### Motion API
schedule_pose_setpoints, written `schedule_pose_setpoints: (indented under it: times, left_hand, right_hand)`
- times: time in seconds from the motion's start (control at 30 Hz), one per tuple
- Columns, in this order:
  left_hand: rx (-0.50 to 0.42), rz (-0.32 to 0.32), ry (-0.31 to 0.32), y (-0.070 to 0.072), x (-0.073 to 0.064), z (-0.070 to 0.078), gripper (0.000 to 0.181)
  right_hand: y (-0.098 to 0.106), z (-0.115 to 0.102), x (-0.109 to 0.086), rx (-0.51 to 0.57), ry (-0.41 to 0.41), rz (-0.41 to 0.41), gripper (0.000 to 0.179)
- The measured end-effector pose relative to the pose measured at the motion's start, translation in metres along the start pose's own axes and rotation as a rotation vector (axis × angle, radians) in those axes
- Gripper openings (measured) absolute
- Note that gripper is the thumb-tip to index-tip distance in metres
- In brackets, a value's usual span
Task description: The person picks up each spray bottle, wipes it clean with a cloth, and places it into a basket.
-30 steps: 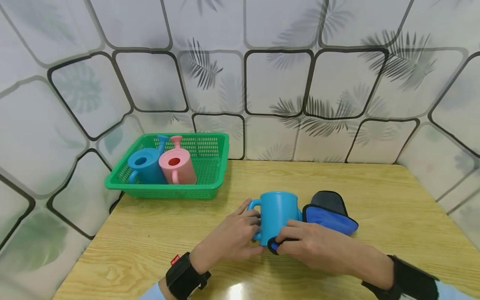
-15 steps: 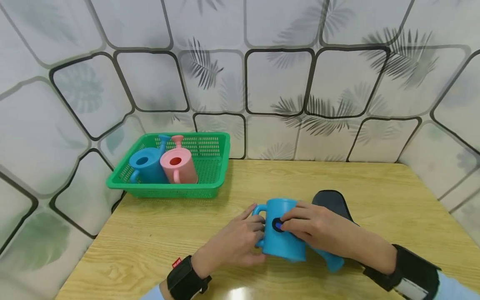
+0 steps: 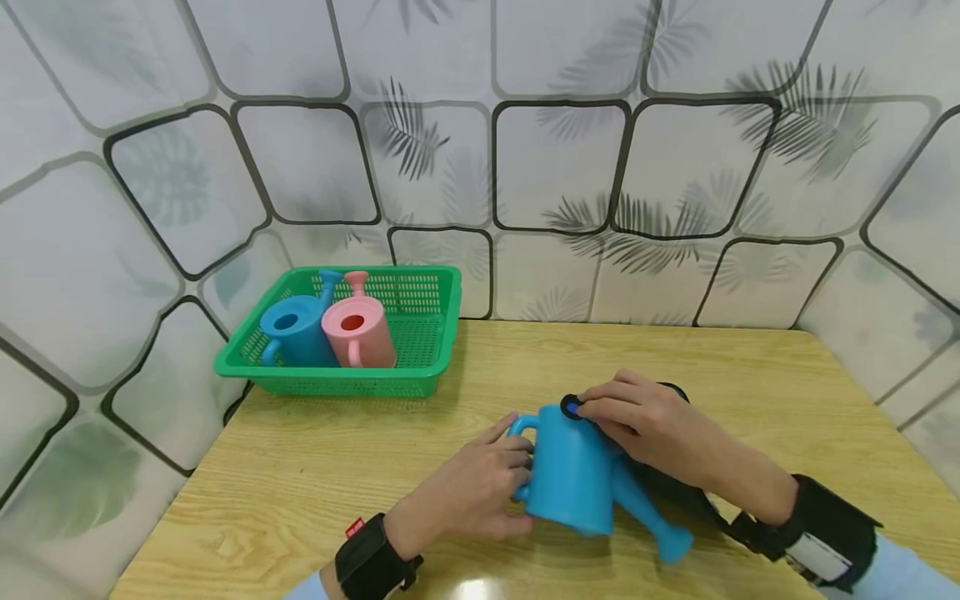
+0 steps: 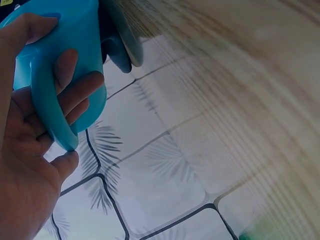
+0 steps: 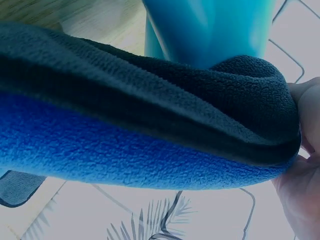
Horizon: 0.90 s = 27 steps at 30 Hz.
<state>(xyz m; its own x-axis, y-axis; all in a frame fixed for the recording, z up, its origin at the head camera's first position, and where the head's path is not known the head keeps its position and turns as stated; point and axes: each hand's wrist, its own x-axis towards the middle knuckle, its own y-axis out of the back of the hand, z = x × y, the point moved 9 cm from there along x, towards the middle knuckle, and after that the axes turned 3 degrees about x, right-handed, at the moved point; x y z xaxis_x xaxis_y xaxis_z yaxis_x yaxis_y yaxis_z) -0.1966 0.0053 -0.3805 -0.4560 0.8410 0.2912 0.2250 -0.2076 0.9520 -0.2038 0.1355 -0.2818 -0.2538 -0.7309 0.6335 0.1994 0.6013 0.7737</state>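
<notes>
A blue watering can [image 3: 573,479] is held close over the table, its spout pointing down and to the front right. My left hand [image 3: 480,483] grips its handle, and the left wrist view shows fingers passing through the handle loop [image 4: 47,100] while the thumb lies on the body. My right hand [image 3: 660,425] pinches a grey and blue cloth with black edging [image 5: 150,135] at the upper edge of the can. Most of the cloth hangs below that hand, partly hidden by the forearm in the head view.
A green plastic basket [image 3: 337,382] stands at the back left of the wooden table [image 3: 300,467]. Inside it are another blue watering can [image 3: 300,337] and a pink one [image 3: 363,333]. A patterned curtain-like backdrop [image 3: 555,167] surrounds the back and sides.
The watering can has turned and tilted, bringing its spout round to the front right. My right hand and the cloth have moved from low on the body to its upper edge.
</notes>
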Motion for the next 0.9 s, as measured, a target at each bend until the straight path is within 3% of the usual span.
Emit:
schedule_pose_setpoints:
  times: [0.43,0.9]
  left_hand:
    - [-0.002,-0.008,-0.003,-0.004,0.001,-0.002,0.028]
    - [0.010,0.014,0.019,-0.002,-0.002,-0.008,0.027]
  right_hand:
    - [0.001,0.004,-0.003,0.031,-0.011,0.004,0.041]
    - [-0.009,-0.011,-0.007,0.100,0.052,-0.001,0.032]
